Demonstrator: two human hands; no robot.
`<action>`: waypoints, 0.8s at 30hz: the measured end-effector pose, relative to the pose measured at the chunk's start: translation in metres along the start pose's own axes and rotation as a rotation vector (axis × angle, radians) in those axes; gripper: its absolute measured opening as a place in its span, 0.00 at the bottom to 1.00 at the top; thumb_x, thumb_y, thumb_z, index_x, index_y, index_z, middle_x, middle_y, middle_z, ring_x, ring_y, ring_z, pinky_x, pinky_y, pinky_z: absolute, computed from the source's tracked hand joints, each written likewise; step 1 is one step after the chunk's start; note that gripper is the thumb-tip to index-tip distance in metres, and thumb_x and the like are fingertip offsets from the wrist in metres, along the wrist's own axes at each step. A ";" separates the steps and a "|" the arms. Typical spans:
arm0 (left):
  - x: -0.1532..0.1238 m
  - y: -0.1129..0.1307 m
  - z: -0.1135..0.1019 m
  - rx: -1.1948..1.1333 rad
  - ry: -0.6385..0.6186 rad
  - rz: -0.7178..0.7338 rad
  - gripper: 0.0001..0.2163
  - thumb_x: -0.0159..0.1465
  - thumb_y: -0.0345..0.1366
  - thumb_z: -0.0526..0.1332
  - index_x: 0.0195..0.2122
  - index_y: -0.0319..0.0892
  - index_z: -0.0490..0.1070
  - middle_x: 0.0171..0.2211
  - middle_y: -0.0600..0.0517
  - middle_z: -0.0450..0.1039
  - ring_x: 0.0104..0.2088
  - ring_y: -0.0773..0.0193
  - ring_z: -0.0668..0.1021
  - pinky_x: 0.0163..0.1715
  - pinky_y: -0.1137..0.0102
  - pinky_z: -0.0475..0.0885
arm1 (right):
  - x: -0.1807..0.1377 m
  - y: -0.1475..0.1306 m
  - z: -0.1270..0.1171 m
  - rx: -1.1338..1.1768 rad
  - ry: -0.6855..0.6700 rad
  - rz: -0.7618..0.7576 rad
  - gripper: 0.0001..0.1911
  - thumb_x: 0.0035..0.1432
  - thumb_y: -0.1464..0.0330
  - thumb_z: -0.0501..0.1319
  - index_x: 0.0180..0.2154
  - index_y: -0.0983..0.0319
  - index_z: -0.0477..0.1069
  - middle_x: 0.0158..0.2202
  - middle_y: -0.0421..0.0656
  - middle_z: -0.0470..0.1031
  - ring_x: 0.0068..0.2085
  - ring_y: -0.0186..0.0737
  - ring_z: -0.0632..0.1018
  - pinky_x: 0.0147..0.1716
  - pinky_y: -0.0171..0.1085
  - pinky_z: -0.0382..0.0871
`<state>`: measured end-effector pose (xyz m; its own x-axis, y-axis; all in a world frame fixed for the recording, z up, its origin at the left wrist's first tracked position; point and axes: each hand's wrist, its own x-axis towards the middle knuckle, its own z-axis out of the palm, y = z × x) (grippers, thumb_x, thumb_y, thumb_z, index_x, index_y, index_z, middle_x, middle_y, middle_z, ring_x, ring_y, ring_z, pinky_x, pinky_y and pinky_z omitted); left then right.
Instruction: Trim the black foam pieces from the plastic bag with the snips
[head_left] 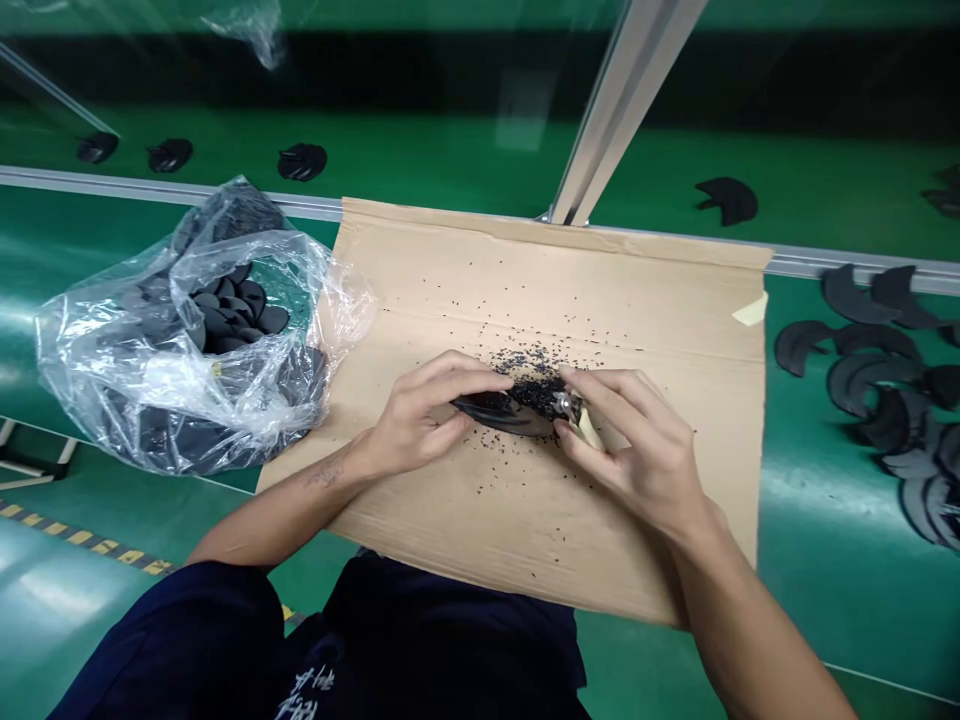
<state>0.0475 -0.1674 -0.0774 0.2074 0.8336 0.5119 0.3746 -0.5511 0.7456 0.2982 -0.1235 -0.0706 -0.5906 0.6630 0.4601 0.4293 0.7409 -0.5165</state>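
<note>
My left hand (420, 412) is closed on a thin, flat black piece (491, 408), its thumb below and fingers above. My right hand (637, 435) pinches a small metal tool (562, 403) with pale yellow tape (589, 430) on it. The metal end is at the right end of the black piece; whether it touches or grips the piece is unclear. Most of the tool is hidden by my right fingers. A dense heap of tiny black bits (531, 365) lies around and behind the piece, scattered over a brown cardboard sheet (465, 530).
On the left, a clear plastic bag (180, 360) holds many black rounded pieces (240, 305). Curved black pieces (874, 370) lie spread on the green table (817, 560) at right. A metal post (622, 110) rises behind the cardboard. A tape scrap (751, 310) sticks near its right edge.
</note>
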 end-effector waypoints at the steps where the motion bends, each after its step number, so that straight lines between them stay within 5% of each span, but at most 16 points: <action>1: -0.001 0.001 0.000 -0.011 -0.009 -0.002 0.19 0.63 0.21 0.61 0.52 0.45 0.76 0.43 0.49 0.78 0.44 0.65 0.80 0.43 0.69 0.79 | 0.000 0.001 0.001 -0.049 0.000 -0.012 0.29 0.61 0.72 0.66 0.62 0.58 0.66 0.45 0.50 0.79 0.42 0.46 0.79 0.39 0.45 0.74; 8: -0.003 0.001 0.003 -0.071 -0.042 -0.005 0.18 0.64 0.21 0.61 0.53 0.45 0.76 0.43 0.48 0.77 0.44 0.66 0.79 0.43 0.70 0.78 | -0.001 0.001 0.003 -0.154 0.023 -0.131 0.21 0.59 0.72 0.67 0.54 0.63 0.70 0.42 0.50 0.81 0.38 0.43 0.78 0.35 0.41 0.71; 24: -0.003 0.002 0.008 -0.096 -0.028 0.035 0.18 0.66 0.22 0.60 0.52 0.47 0.77 0.43 0.48 0.78 0.44 0.65 0.80 0.43 0.69 0.79 | -0.003 -0.001 0.005 -0.227 0.042 -0.172 0.20 0.62 0.70 0.66 0.55 0.61 0.72 0.38 0.48 0.82 0.35 0.41 0.78 0.33 0.40 0.71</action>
<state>0.0548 -0.1710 -0.0811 0.2441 0.8137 0.5275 0.2786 -0.5799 0.7655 0.2964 -0.1267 -0.0756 -0.6416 0.5255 0.5587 0.4696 0.8451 -0.2556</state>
